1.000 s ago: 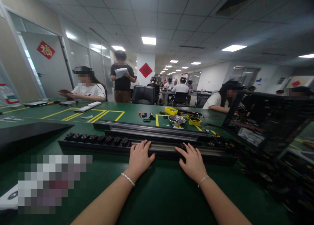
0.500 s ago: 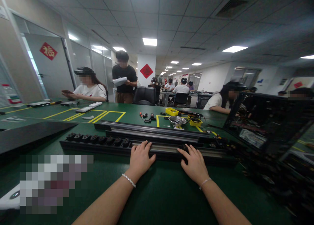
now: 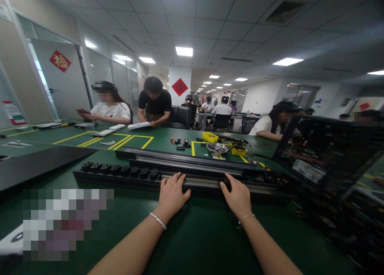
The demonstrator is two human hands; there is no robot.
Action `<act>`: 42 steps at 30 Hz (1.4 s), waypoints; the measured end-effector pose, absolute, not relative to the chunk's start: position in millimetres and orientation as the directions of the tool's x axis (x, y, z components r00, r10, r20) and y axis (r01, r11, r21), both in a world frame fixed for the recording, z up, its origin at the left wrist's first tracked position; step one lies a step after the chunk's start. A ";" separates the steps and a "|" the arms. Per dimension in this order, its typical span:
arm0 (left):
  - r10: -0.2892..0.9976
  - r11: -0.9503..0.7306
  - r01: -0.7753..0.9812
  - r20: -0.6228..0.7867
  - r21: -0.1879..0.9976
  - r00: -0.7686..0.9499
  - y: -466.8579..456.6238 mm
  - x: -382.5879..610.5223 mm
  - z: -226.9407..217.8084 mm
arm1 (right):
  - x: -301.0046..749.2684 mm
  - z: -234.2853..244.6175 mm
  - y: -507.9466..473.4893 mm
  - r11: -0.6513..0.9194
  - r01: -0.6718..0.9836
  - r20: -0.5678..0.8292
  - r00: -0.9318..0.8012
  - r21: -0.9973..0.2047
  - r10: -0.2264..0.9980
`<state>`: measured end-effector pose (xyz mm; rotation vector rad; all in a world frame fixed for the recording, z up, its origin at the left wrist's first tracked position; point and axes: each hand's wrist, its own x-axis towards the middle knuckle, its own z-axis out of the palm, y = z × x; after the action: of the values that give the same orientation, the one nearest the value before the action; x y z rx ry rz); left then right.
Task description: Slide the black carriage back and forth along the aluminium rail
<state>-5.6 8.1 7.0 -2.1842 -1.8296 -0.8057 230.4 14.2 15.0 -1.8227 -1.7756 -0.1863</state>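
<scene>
A long black power-track rail (image 3: 204, 182) with a metallic inner strip lies across the green table in front of me. Several black socket modules (image 3: 135, 172) sit in a row along its left part. My left hand (image 3: 172, 192) rests on the rail just right of that row, fingers spread, holding nothing. Farther right, my right hand (image 3: 239, 195) has its thumb and fingers around another black socket module (image 3: 227, 183) at the rail. That module is mostly hidden by the fingers.
More black rails (image 3: 186, 160) lie behind. Beyond them are a metal bowl (image 3: 217, 148), a yellow tray (image 3: 210, 136) and small parts. A black open-sided case (image 3: 312, 155) stands at right, near dark clutter. A dark panel (image 3: 39, 165) lies left. Co-workers sit around; one person (image 3: 154, 103) leans over the table.
My right hand has drawn its fingers closer around the socket module. My left hand has stayed on the rail. The standing person has bent down and put papers on the table.
</scene>
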 end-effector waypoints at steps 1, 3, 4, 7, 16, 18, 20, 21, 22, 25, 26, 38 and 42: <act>0.854 -0.228 0.953 0.511 0.201 0.097 8.2 -5.4 6.9 | 227.8 17.5 17.1 0.022 0.947 0.476 0.141 -0.322 0.868; 0.852 -0.230 0.953 0.514 0.198 0.099 8.4 -5.3 6.7 | 222.5 21.0 21.8 -0.039 0.937 0.464 0.207 -0.346 0.861; 0.851 -0.229 0.953 0.516 0.197 0.098 8.5 -5.3 6.5 | 220.2 21.8 23.4 -0.063 0.933 0.461 0.233 -0.355 0.856; 0.844 -0.229 0.953 0.527 0.196 0.094 9.1 -5.4 5.2 | 216.5 21.4 25.0 -0.081 0.929 0.470 0.257 -0.362 0.845; 0.837 -0.234 0.954 0.537 0.185 0.101 10.0 -6.0 3.8 | 215.1 19.2 26.2 -0.154 0.921 0.442 0.313 -0.359 0.841; 0.836 -0.234 0.955 0.539 0.182 0.102 9.8 -6.2 4.0 | 214.7 19.8 26.5 -0.173 0.920 0.427 0.322 -0.352 0.845; 0.835 -0.236 0.955 0.541 0.179 0.105 9.8 -6.4 4.0 | 214.7 20.7 26.3 -0.181 0.921 0.410 0.321 -0.344 0.854; 0.834 -0.238 0.955 0.541 0.179 0.107 9.9 -6.5 4.0 | 214.8 21.2 26.0 -0.185 0.921 0.401 0.321 -0.342 0.858; 0.835 -0.240 0.954 0.540 0.179 0.109 9.9 -6.6 3.9 | 215.0 21.7 25.6 -0.189 0.921 0.394 0.322 -0.341 0.861; 0.836 -0.240 0.954 0.538 0.181 0.108 10.1 -6.8 3.7 | 215.3 23.1 24.8 -0.194 0.920 0.380 0.324 -0.342 0.867; 0.837 -0.239 0.954 0.536 0.182 0.107 10.1 -6.8 3.8 | 215.4 23.5 24.7 -0.195 0.919 0.377 0.325 -0.343 0.867; 0.836 -0.242 0.951 0.539 0.190 0.106 10.0 -7.1 4.2 | 215.9 24.6 25.0 -0.210 0.915 0.368 0.337 -0.345 0.866; 0.834 -0.244 0.951 0.541 0.189 0.106 10.9 -7.2 3.1 | 217.5 23.9 25.8 -0.207 0.915 0.371 0.336 -0.346 0.866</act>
<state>-7.2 10.9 3.1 -2.1721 -1.7879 -0.8321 217.5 25.8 23.9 -2.1020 -1.5571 -0.1293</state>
